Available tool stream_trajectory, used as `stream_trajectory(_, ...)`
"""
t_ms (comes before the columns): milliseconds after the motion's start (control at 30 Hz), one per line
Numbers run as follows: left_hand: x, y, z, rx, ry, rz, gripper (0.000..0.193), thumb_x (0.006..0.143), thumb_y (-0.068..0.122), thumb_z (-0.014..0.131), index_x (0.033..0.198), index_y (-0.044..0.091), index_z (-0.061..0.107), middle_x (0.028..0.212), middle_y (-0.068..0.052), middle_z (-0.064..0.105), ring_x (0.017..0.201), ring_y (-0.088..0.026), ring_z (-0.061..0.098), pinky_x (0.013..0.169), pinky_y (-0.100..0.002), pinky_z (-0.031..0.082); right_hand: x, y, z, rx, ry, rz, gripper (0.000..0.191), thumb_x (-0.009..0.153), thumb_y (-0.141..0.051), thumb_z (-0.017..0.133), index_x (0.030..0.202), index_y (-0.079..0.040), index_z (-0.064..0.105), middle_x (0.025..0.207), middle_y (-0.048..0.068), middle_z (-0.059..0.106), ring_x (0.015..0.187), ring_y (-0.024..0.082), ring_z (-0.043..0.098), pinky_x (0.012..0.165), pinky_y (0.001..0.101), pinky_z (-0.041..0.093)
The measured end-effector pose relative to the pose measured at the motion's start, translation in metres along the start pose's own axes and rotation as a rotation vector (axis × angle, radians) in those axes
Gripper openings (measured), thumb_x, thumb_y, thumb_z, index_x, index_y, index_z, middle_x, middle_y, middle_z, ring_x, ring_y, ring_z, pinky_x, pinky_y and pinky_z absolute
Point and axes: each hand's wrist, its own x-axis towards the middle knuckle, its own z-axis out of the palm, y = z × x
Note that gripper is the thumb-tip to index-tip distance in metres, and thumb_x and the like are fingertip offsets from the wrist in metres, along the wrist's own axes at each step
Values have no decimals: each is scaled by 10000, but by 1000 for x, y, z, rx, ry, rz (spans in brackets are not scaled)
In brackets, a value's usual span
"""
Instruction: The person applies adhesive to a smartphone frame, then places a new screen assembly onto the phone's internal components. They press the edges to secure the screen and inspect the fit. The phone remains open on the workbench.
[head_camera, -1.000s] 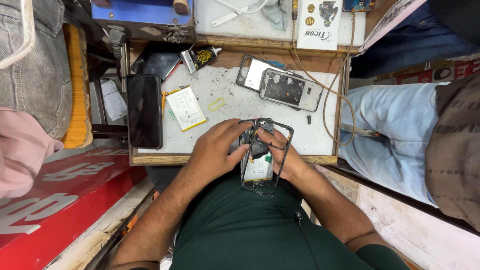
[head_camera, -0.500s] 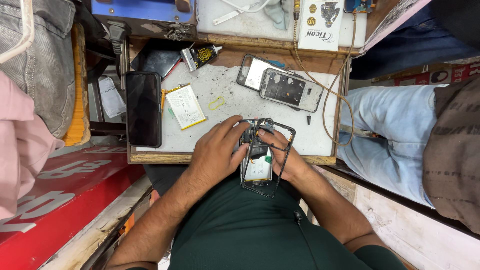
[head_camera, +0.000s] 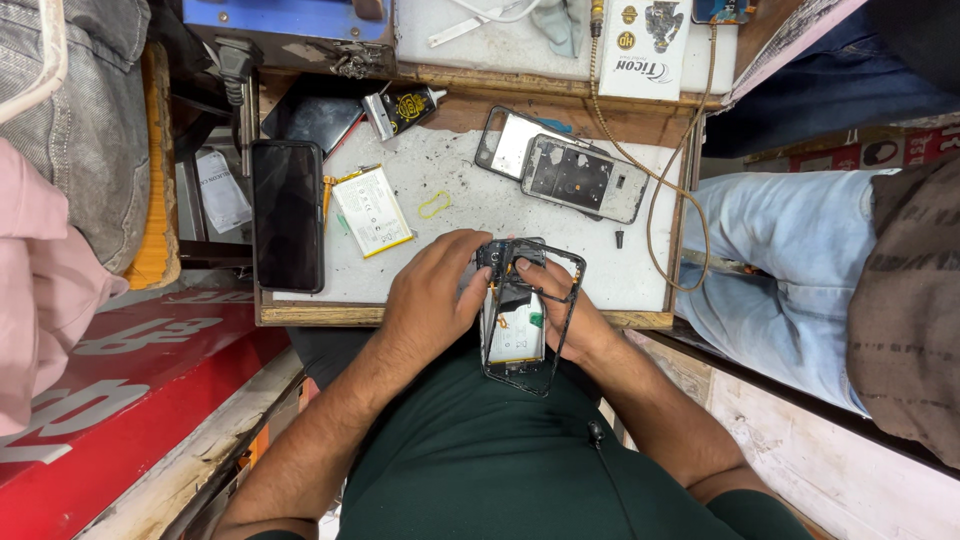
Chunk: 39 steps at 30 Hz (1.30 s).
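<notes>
Head view. Since the earlier frames little had shifted: the left hand (head_camera: 432, 298) and the right hand (head_camera: 560, 308) remained closed around the opened phone frame (head_camera: 528, 318), held at the near edge of the workbench (head_camera: 470, 205), so the work on it was apparently continuing. Left to right lay a red panel with pale lettering (head_camera: 110, 370), a black phone (head_camera: 287, 214), a white, yellow-edged battery (head_camera: 372, 210), two phone back shells (head_camera: 560, 170), and a white printed box (head_camera: 648, 45) beyond.
</notes>
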Motion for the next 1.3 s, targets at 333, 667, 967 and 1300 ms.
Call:
stream_trajectory(333, 13, 0, 15, -404, 15, -167, 268, 957, 131, 716, 1208, 46, 677, 1093, -102, 759, 956, -163, 741, 779, -283, 577, 1, 8, -4, -19, -33, -38, 406, 1054, -337, 552, 1285, -3, 565, 1066, 91, 681, 902, 140, 694, 724, 292, 611)
stream_trajectory(667, 11, 0, 21, -485, 59, -325, 250, 962, 107, 667, 1202, 44, 703, 965, -63, 779, 834, -88, 720, 724, -246, 591, 2, 3, -15, 1, 3, -35, 611, 1074, -510, 262, 1355, -36, 525, 1158, 122, 692, 983, 146, 719, 829, 310, 632)
stream_trajectory(967, 26, -1, 18, -549, 62, -302, 367, 1038, 182, 592, 1377, 38, 589, 1018, -96, 774, 932, -119, 737, 811, -264, 590, 5, -22, 4, 53, -100, -212, 482, 1146, -300, 359, 1500, 14, 451, 1262, 142, 661, 1097, 174, 687, 953, 324, 591)
stream_trajectory(1300, 11, -11, 19, -513, -40, -419, 294, 1029, 214, 608, 1230, 19, 698, 897, -63, 760, 777, -87, 685, 682, -255, 567, 11, -44, -8, -3, -90, -256, 452, 1117, -342, 464, 1363, 27, 550, 1093, 147, 721, 906, 195, 734, 808, 377, 640)
